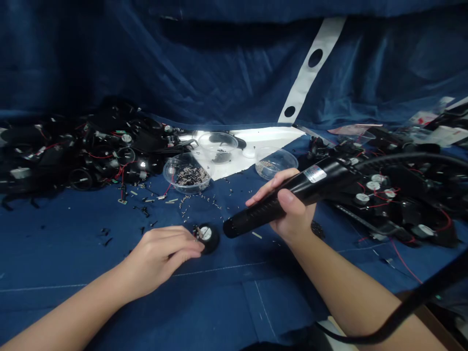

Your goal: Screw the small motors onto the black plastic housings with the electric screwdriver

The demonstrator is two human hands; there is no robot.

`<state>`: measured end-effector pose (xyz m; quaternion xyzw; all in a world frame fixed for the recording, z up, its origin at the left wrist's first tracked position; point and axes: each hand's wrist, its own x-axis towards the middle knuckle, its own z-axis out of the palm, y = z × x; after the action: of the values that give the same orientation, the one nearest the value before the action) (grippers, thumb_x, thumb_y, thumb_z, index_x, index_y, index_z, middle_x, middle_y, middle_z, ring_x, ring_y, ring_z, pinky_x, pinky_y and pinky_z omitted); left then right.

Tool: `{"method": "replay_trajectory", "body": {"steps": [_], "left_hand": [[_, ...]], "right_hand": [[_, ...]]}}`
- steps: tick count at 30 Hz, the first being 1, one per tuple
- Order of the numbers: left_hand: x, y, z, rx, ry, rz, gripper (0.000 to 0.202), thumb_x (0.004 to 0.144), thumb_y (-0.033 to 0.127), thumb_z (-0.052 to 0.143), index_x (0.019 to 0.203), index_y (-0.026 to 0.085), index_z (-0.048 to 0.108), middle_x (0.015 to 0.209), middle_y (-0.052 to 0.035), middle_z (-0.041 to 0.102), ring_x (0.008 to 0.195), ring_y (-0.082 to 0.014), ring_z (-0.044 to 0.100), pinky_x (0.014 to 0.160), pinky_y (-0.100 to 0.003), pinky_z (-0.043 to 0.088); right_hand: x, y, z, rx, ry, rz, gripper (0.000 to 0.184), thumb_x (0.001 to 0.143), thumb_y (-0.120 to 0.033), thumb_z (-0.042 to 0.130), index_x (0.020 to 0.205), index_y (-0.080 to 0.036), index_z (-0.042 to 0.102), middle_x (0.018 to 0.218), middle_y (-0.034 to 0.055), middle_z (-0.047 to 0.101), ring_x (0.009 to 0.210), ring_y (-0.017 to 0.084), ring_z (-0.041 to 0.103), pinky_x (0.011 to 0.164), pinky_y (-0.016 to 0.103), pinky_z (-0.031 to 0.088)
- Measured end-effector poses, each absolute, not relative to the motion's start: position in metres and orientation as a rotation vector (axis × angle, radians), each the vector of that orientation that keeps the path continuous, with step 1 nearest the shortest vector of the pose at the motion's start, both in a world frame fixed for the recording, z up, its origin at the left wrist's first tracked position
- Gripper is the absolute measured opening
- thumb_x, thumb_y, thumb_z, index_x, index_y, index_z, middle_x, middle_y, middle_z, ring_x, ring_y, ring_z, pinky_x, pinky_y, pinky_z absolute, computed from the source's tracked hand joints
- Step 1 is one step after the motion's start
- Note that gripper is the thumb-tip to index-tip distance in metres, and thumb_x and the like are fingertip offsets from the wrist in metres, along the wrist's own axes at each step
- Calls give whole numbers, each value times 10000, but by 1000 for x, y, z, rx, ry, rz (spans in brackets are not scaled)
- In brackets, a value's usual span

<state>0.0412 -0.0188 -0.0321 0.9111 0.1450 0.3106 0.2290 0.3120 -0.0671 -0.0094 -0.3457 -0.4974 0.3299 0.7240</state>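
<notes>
My left hand (170, 253) pinches the near-left edge of a small round black part (212, 240) with a white disc in it, low over the blue cloth. Wrapped in my right hand (294, 214) is a black corded electric screwdriver (263, 214) bearing a silver label. Its nose points left and down, just right of the round part and apart from it. No bit can be made out at the nose. Loose small screws (186, 204) lie on the cloth behind the round part.
Clear round tubs, one with many screws (192, 176) and another (276, 163) to its right, stand behind, near a white sheet (234, 168). Piles of black parts with red wires lie left (109, 146) and right (387, 195). The tool's cord (413, 158) runs right.
</notes>
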Motion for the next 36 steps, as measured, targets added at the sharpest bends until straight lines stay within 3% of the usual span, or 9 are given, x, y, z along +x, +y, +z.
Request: {"method": "replay_trajectory", "body": {"steps": [6,15,21,27,36], "left_hand": [[36,-17,-30,2560,504,919,67,940,221,717,992,240,756,881,30,799,757,-130,766,713,-202,619],[37,-18,-26,2608,364,854,136,942,106,674,1011,215,718,883,5,781,799,-128,740,740,-220,607],[41,-19,-32,2625,355,842,128,938,103,684,974,216,732,930,-30,744,887,-151,680,802,-280,585],[45,-26,-35,2632,414,841,144,940,81,669,971,212,719,904,-17,728,880,-152,636,798,-290,554],[45,-30,-36,2652,456,765,159,962,65,623,994,213,670,944,-10,717,899,-167,599,823,-311,512]], "right_hand": [[312,-68,-9,-743,-1087,752,182,874,-353,721,924,-247,582,712,-8,737,624,219,741,568,333,577],[309,-68,-8,-875,-1086,749,276,805,-432,713,902,-257,522,672,-14,710,589,226,726,559,359,586],[309,-69,-8,-749,-1083,807,198,840,-355,729,910,-249,577,700,-12,743,615,211,740,573,327,584],[308,-65,-8,-736,-1078,743,274,790,-420,779,878,-245,588,651,-6,739,552,228,730,520,327,592],[309,-64,-9,-687,-1094,765,231,827,-387,781,885,-234,618,676,4,748,580,214,741,553,312,609]]}}
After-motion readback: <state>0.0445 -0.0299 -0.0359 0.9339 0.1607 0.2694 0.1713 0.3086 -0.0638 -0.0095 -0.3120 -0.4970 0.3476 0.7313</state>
